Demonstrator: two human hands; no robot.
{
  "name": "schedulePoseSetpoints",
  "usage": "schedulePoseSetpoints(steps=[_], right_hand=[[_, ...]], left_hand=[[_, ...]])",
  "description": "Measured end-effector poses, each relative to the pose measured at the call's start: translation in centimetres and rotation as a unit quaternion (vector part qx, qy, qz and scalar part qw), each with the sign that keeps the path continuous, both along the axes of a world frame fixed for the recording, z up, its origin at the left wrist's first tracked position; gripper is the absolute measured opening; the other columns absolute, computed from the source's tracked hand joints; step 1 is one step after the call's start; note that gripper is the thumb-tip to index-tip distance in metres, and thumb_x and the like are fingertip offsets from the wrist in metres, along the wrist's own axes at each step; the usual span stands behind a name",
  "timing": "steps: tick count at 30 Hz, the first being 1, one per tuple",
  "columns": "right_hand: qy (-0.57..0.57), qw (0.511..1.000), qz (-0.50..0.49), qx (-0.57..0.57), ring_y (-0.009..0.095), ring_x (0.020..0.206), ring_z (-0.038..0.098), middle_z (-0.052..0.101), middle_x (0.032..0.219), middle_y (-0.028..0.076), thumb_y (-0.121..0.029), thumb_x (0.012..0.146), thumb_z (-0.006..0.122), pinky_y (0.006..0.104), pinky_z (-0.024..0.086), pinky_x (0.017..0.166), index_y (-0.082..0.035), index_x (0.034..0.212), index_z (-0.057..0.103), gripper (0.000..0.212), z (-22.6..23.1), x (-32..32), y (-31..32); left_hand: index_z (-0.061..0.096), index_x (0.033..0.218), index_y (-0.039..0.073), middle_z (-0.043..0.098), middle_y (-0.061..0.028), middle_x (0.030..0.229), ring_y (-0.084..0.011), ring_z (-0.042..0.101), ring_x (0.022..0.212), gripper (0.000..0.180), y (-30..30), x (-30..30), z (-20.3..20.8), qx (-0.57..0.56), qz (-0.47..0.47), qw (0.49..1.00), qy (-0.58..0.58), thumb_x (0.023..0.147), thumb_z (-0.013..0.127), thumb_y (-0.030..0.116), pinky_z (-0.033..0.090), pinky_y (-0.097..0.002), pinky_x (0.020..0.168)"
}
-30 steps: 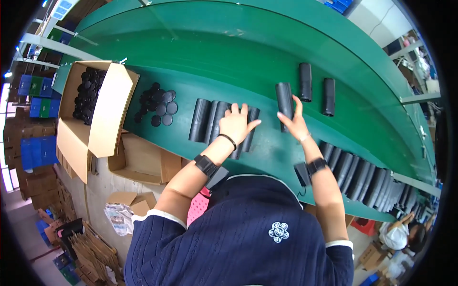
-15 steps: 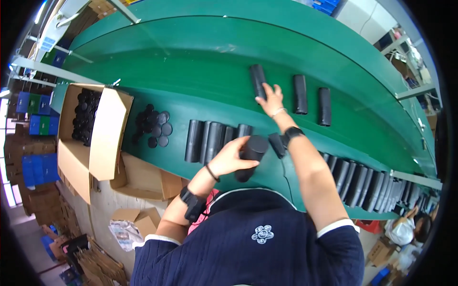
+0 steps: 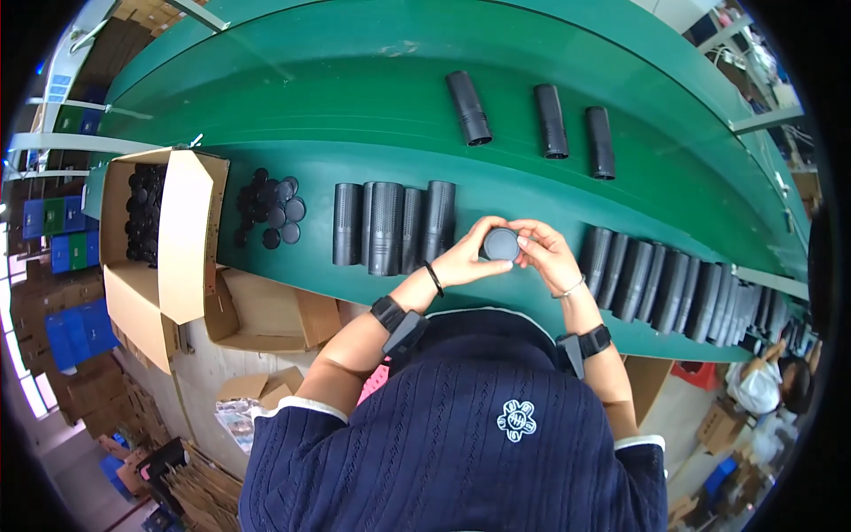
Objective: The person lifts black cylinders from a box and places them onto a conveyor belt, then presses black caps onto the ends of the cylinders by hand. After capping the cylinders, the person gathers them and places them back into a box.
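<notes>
My left hand (image 3: 472,254) is closed around a black cylindrical tube, held over the near part of the green table (image 3: 310,160). Its round, dark cap (image 3: 502,245) faces up, while most of the body below is hidden. My right hand (image 3: 548,255) grips the rim of the cap from the right, thumb on its edge and fingers curled behind. Left of my hands stands a short row of black ribbed tubes (image 3: 385,229). Farther left lies a pile of loose black round caps (image 3: 277,215).
Three black tubes (image 3: 550,122) lie on the green conveyor beyond the table. A long row of tubes (image 3: 635,279) runs off to the right. At the left sits an open cardboard box (image 3: 191,235) of black caps, with another open box (image 3: 266,310) below the table edge.
My right hand has let go of a tube on the conveyor and come back to the tube in my left hand. That conveyor tube now lies free.
</notes>
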State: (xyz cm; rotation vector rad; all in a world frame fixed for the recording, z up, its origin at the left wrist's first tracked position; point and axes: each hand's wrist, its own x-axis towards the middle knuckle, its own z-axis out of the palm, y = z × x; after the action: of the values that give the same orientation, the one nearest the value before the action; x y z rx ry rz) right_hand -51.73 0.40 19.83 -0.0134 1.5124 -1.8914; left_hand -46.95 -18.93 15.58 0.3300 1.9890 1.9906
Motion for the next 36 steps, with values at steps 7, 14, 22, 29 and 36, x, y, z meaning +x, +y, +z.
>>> schedulePoseSetpoints(steps=[7, 14, 22, 29, 36], right_hand=[[-0.017, 0.999, -0.029, -0.039, 0.009, 0.063, 0.056, 0.057, 0.077, 0.001, -0.012, 0.092, 0.056, 0.0198, 0.045, 0.055, -0.004, 0.114, 0.056, 0.023, -1.2, 0.6, -0.8], [-0.012, 1.000, -0.019, -0.022, 0.008, 0.060, 0.055, 0.055, 0.074, 0.001, -0.011, 0.092, 0.056, 0.0190, 0.044, 0.053, -0.005, 0.115, 0.056, 0.024, -0.4, 0.5, -2.5], [0.072, 0.996, -0.050, 0.007, 0.007, 0.059, 0.053, 0.058, 0.077, 0.001, -0.012, 0.092, 0.056, 0.0196, 0.043, 0.054, -0.005, 0.120, 0.057, 0.029, -0.9, 1.2, -3.1], [0.245, 0.946, 0.176, 0.116, 0.023, 0.129, 0.035, 0.041, 0.135, 0.009, -0.016, 0.068, 0.080, 0.0369, 0.032, 0.105, -0.011, 0.146, 0.024, 0.096, -2.5, 1.8, -0.7], [0.123, 0.981, 0.117, 0.097, 0.019, 0.110, 0.051, 0.045, 0.129, 0.010, -0.006, 0.073, 0.072, 0.0319, 0.042, 0.093, -0.012, 0.144, 0.024, 0.086, -1.1, -1.2, -2.9]], left_hand=[[0.049, 0.125, 0.004, 0.051, -0.0052, 0.119, -0.0161, 0.047, 0.114, 0.041, -0.5, 0.5, 1.6, 0.200, 0.120, 0.963, -0.132, 0.086, 0.060, 0.010, 0.040, -0.0306, 0.096], [0.042, 0.124, 0.005, 0.051, -0.0059, 0.114, -0.0142, 0.048, 0.109, 0.049, -0.4, 0.7, 0.6, 0.066, 0.113, 0.991, -0.011, 0.083, 0.067, 0.015, 0.039, -0.0287, 0.094], [0.042, 0.122, 0.005, 0.052, -0.0059, 0.110, -0.0140, 0.051, 0.105, 0.048, -0.1, 0.3, 1.2, 0.178, 0.108, 0.974, -0.093, 0.083, 0.068, 0.012, 0.044, -0.0293, 0.089], [0.045, 0.124, 0.003, 0.053, -0.0103, 0.119, -0.0199, 0.051, 0.111, 0.038, -0.7, 0.4, 2.3, 0.408, 0.179, 0.875, -0.189, 0.091, 0.058, 0.018, 0.041, -0.0356, 0.098], [0.042, 0.131, 0.002, 0.050, -0.0209, 0.114, -0.0385, 0.046, 0.110, 0.076, -8.5, -0.4, 4.8, -0.455, 0.413, 0.784, 0.088, 0.074, 0.074, 0.041, 0.041, -0.0420, 0.094]])
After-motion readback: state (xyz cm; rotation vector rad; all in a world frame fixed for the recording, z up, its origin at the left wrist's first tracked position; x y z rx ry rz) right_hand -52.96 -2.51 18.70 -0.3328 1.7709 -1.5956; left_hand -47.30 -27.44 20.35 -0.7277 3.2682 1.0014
